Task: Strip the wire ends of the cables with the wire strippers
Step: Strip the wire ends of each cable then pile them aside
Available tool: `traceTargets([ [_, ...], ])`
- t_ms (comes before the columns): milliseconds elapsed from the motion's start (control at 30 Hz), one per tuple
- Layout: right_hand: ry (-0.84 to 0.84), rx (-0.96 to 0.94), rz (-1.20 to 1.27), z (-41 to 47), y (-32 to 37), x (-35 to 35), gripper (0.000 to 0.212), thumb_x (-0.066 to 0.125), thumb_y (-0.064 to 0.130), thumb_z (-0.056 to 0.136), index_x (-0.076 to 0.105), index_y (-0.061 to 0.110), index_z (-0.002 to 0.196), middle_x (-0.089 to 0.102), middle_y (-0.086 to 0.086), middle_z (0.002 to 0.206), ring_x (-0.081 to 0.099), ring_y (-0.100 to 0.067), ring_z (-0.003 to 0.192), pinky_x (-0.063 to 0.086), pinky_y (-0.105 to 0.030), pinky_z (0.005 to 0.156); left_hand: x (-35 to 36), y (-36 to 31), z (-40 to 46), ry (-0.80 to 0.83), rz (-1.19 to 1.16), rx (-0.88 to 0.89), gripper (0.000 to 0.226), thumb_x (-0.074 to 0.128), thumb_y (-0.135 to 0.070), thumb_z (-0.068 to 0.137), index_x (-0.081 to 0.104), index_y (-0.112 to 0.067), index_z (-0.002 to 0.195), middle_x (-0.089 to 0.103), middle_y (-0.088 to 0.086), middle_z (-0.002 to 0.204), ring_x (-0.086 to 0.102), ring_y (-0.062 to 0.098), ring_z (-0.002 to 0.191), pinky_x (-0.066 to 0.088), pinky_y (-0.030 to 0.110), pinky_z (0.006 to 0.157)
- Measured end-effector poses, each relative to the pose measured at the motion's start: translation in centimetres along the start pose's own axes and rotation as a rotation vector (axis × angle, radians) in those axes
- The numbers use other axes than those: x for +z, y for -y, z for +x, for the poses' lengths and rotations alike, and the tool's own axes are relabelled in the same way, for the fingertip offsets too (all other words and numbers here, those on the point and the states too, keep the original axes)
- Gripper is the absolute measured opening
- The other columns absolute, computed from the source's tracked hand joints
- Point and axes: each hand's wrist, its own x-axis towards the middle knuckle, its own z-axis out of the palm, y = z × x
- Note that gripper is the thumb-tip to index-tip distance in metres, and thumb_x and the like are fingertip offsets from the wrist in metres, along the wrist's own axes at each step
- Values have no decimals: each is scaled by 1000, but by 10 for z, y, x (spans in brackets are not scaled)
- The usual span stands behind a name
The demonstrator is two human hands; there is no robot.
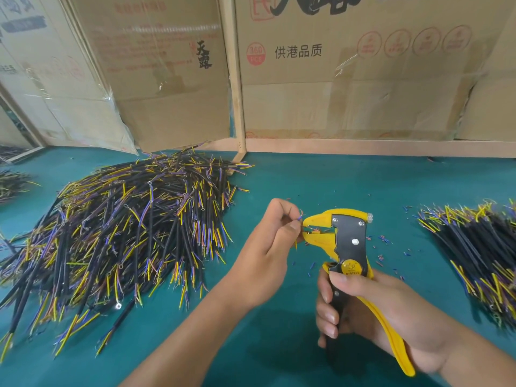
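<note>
My right hand (371, 311) grips the handles of the yellow and black wire strippers (349, 247), whose jaws point left. My left hand (270, 244) pinches the thin coloured wire ends of a cable (299, 219) right at the jaw tips. One wire end lies between the jaws. Most of that cable is hidden inside my left hand. A big pile of black cables (125, 233) with yellow, blue and purple wire ends lies on the green table (321, 180) to the left. A smaller pile of cables (474, 252) lies at the right edge.
Small cut bits of coloured insulation (385, 241) are scattered on the table around the strippers. Cardboard boxes (363, 65) and a wooden frame (237, 107) stand along the back. More cables (11, 182) lie at the far left edge.
</note>
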Motion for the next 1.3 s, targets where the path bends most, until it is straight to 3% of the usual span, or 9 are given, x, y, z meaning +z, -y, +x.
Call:
traceTargets([
  [267,-2,-2,20,1,-3,2,38,79,37,81,60,4,86,51,-20,75,51,-33,71,49,-54,78,-1,1,2,-24,32,-21,8,38,-20,88,43,-21,82,43,-19,60,36,3,60,34,21,64],
  [400,0,-14,26,2,-3,2,42,81,39,79,60,4,87,50,-20,75,52,-33,71,50,-54,77,-1,2,1,-7,35,-40,16,38,-20,86,45,-30,76,45,-20,59,37,4,63,33,16,61],
  [567,10,-7,47,2,-5,3,41,80,39,80,59,4,87,49,-20,75,50,-33,71,49,-54,77,2,3,0,5,-5,-74,25,38,-21,88,48,-40,74,47,-21,64,38,5,64,35,25,67],
  [800,-7,2,57,3,-7,2,40,78,39,83,57,5,85,44,-17,72,47,-31,67,48,-52,73,3,5,-4,25,-30,-86,9,34,-26,92,42,-27,89,47,-20,63,35,8,66,35,24,68],
  [1000,-42,7,73,3,-6,5,40,75,39,83,55,6,76,38,-13,66,43,-28,59,48,-47,66,1,7,-4,53,-14,-62,11,32,-27,88,41,-27,94,43,-13,71,35,7,65,32,15,61],
  [1100,-60,-5,73,2,-6,7,40,74,38,83,52,6,72,35,-12,63,39,-25,54,46,-43,60,-1,10,-2,55,5,-17,16,33,-30,85,40,-24,99,46,-19,72,40,3,68,34,12,62],
  [1167,-81,-11,76,1,-5,9,41,76,38,82,51,7,70,33,-12,61,37,-24,52,44,-41,56,-4,11,-1,37,31,14,16,33,-27,85,40,-23,99,45,-11,74,38,9,67,34,20,62],
  [1233,-104,-16,79,1,-6,10,42,77,38,79,51,7,69,31,-11,60,35,-24,50,42,-40,54,-6,10,1,29,101,31,15,33,-29,86,41,-24,98,43,15,79,36,26,68,34,42,63],
  [1300,-118,-21,84,1,-7,12,43,77,38,79,49,7,68,30,-10,60,34,-23,49,41,-38,52,-9,10,1,42,228,74,11,33,-30,90,41,-25,97,45,17,77,36,35,67,37,48,63],
])
